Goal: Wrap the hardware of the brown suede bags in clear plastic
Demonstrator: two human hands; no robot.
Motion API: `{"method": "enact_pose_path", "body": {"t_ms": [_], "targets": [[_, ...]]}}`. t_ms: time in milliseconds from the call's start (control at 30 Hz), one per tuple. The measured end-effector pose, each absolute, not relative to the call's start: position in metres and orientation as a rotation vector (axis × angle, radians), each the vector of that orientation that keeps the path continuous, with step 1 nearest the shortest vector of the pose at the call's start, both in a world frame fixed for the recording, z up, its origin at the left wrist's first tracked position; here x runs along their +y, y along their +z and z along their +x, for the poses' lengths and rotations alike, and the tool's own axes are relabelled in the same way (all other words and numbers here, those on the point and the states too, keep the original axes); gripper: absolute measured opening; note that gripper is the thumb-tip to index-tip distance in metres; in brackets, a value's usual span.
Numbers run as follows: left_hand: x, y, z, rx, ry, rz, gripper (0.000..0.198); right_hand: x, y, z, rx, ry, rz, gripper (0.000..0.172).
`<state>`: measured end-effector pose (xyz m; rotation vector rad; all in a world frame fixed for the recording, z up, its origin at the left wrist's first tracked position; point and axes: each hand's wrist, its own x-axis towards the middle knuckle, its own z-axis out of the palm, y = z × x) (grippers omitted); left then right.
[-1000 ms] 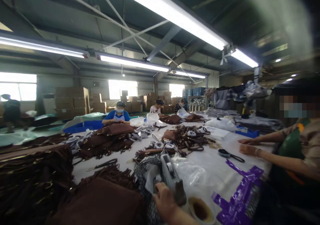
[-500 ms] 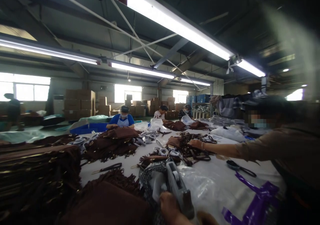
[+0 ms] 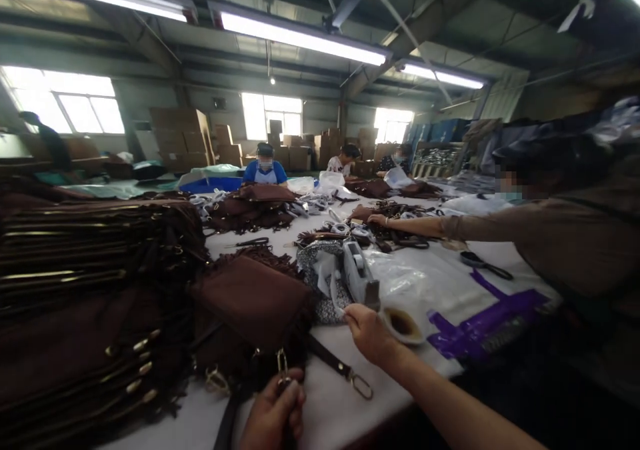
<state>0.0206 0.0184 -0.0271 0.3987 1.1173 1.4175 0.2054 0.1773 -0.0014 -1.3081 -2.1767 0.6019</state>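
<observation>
At the near edge of the table, my left hand [image 3: 275, 410] is closed on a gold metal clasp [image 3: 283, 362] by a brown fringed bag [image 3: 255, 297]. My right hand [image 3: 369, 333] reaches in from the right, fingertips pinched on the end of a thin whitish strip [image 3: 336, 291]. This strip hangs from a grey speckled bag [image 3: 320, 310] with pale plastic in it. Right behind the hand stands a grey tape dispenser [image 3: 358, 270]. A brown strap [image 3: 330, 357] with a gold clip lies between my hands.
Stacked brown bags [image 3: 95, 257] with gold zips rise on the left. A tape roll [image 3: 403, 325] and a purple plastic piece [image 3: 483, 323] lie to the right. A co-worker's arm [image 3: 425, 227] reaches across from the right. Further people sit behind, near cardboard boxes [image 3: 180, 137].
The view has tipped down. My left hand has come into sight with the clasp. My right hand has moved from beside the tape dispenser and pinches the strip in front of it.
</observation>
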Motion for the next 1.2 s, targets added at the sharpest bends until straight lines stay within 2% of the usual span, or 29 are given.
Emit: {"method": "enact_pose_path", "body": {"t_ms": [67,133,200,267,333,467,600,700,933,1200], "targets": [[0.016,-0.028,0.018,1.063,1.418,0.371,0.039,0.151,0.010,0.226,-2.248,0.825,-1.232,0.022],[0.012,-0.023,0.019,1.007,1.416,0.371,0.038,0.129,0.026,0.241,-2.339,1.277,-1.159,0.019],[0.007,-0.015,0.024,0.909,1.412,0.418,0.042,0.115,0.044,0.246,-2.409,1.774,-1.055,0.014],[0.004,-0.007,0.030,0.826,1.358,0.490,0.049,0.111,0.059,0.241,-2.457,2.010,-0.931,0.013],[0.000,-0.004,0.034,0.826,1.265,0.586,0.051,0.115,0.067,0.229,-2.446,2.005,-0.859,0.013],[-0.008,-0.012,0.035,1.026,1.216,0.637,0.033,0.123,0.052,0.200,-2.097,1.771,-0.907,0.016],[-0.015,-0.022,0.035,1.136,1.357,0.503,0.028,0.109,0.011,0.188,-1.569,1.968,-0.814,0.037],[-0.016,-0.019,0.039,1.128,1.350,0.511,0.026,0.093,-0.009,0.187,-1.468,2.028,-0.818,0.047],[-0.012,-0.003,0.049,1.183,1.283,0.585,0.037,0.098,-0.005,0.172,-1.541,1.729,-0.963,0.034],[-0.029,-0.036,0.039,1.258,1.089,0.661,0.056,0.112,-0.008,0.187,-1.581,1.543,-1.038,0.031]]}}
